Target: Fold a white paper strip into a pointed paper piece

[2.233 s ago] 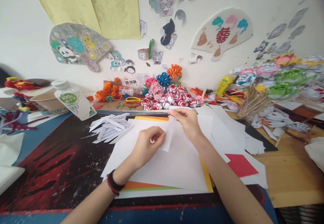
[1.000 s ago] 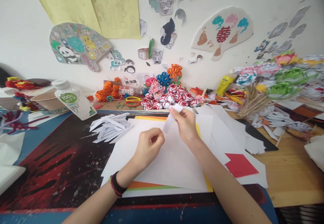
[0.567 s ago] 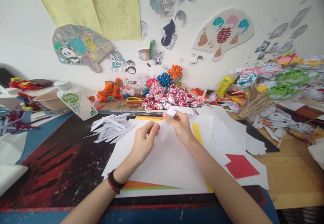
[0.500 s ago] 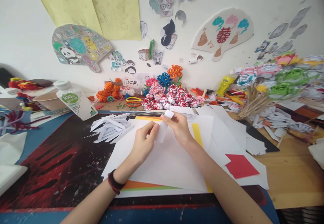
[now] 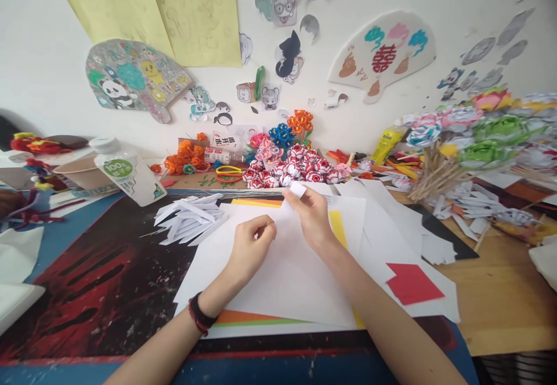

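My right hand (image 5: 312,214) pinches a small white paper strip (image 5: 297,189) between thumb and fingers, its end standing up above the thumb. My left hand (image 5: 251,249) is curled closed just to the left, thumb against the index finger, apart from the strip; whatever it may hold is too small or hidden to name. Both hands are above a stack of large white paper sheets (image 5: 287,292) with yellow, orange and green edges showing. Left of the stack lies a pile of cut white paper strips (image 5: 189,222).
Red-and-white paper flowers (image 5: 300,167) stand behind my hands. A white glue bottle (image 5: 128,173) leans at left. On the right are a red paper piece (image 5: 415,283), scraps and flowers on sticks (image 5: 429,170). A blurred dark shape (image 5: 9,202) shows at the left edge.
My left hand has come off the paper strip and moved slightly down. The strip stays in my right hand, tilted differently. A dark shape has appeared at the left edge.
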Demonstrator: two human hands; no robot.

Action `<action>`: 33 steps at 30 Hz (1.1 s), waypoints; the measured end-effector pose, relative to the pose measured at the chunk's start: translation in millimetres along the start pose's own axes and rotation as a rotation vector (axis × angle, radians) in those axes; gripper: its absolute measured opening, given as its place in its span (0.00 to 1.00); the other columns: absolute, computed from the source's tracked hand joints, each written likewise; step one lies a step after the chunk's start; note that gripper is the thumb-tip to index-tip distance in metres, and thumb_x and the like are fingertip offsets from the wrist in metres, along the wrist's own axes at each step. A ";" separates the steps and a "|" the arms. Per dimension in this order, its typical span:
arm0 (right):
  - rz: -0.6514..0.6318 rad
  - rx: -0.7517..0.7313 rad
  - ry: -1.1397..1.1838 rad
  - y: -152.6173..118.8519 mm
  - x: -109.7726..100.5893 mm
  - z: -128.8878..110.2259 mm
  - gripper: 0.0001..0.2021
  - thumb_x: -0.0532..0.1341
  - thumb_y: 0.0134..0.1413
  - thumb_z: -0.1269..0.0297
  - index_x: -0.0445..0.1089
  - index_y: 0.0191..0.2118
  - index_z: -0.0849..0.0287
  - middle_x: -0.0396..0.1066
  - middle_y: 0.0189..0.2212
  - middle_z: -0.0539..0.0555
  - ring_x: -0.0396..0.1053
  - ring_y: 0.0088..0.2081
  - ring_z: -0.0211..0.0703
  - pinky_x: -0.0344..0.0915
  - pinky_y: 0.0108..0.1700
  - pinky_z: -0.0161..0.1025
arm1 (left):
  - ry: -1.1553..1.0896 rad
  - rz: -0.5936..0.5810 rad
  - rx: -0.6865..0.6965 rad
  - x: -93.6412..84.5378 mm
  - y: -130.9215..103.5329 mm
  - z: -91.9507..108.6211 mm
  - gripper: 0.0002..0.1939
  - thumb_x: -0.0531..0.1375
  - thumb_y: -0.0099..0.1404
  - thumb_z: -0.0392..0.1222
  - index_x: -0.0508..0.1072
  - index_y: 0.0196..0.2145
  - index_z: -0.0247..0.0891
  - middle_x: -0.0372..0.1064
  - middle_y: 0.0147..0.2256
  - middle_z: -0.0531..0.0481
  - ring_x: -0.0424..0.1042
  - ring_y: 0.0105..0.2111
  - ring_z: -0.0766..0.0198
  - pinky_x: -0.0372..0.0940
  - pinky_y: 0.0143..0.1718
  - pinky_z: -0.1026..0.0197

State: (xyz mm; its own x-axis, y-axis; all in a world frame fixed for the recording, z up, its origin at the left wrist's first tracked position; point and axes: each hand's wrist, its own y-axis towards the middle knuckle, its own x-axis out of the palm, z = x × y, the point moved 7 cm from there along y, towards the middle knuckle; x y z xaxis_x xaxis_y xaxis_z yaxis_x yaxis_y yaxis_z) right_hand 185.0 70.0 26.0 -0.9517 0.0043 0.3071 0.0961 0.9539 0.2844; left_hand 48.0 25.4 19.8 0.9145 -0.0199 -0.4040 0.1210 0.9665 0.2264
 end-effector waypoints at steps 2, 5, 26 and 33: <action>0.065 -0.015 0.036 6.4 -11.0 -2.9 0.12 0.69 0.43 0.59 0.70 0.29 0.61 0.65 0.25 0.48 0.60 0.28 0.36 0.58 0.31 0.34 | 0.006 -0.011 -0.007 1.0 -1.2 0.9 0.10 0.50 0.56 0.35 0.61 0.18 0.37 0.58 0.20 0.55 0.58 0.23 0.68 0.53 0.26 0.65; 0.143 -0.048 0.089 13.6 -25.9 -8.0 0.12 0.68 0.45 0.59 0.72 0.32 0.62 0.69 0.29 0.51 0.65 0.31 0.38 0.62 0.35 0.37 | 0.017 -0.008 -0.003 -2.0 -1.4 3.4 0.10 0.50 0.56 0.34 0.63 0.18 0.37 0.60 0.20 0.55 0.59 0.24 0.67 0.54 0.27 0.65; -0.442 0.219 -0.024 -4.7 16.7 7.3 0.18 0.67 0.47 0.53 0.77 0.40 0.60 0.74 0.31 0.53 0.68 0.34 0.40 0.63 0.41 0.40 | -0.134 -0.143 -0.005 -9.5 9.0 1.3 0.17 0.53 0.66 0.51 0.71 0.30 0.36 0.67 0.26 0.52 0.62 0.26 0.67 0.56 0.27 0.65; -0.358 0.184 -0.087 -2.7 12.8 3.5 0.16 0.70 0.43 0.55 0.78 0.37 0.59 0.74 0.31 0.53 0.68 0.31 0.39 0.64 0.37 0.37 | 0.072 -0.090 0.118 -16.4 10.3 5.4 0.12 0.59 0.63 0.49 0.73 0.39 0.38 0.74 0.33 0.50 0.68 0.30 0.65 0.60 0.30 0.65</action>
State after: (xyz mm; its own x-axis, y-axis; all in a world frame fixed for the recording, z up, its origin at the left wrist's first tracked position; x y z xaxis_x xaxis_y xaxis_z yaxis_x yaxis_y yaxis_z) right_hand 171.6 68.5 26.0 -0.9374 -0.3195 0.1385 -0.2914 0.9375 0.1901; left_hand 36.3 34.3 33.5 0.8686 -0.0826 -0.4885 0.2495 0.9248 0.2872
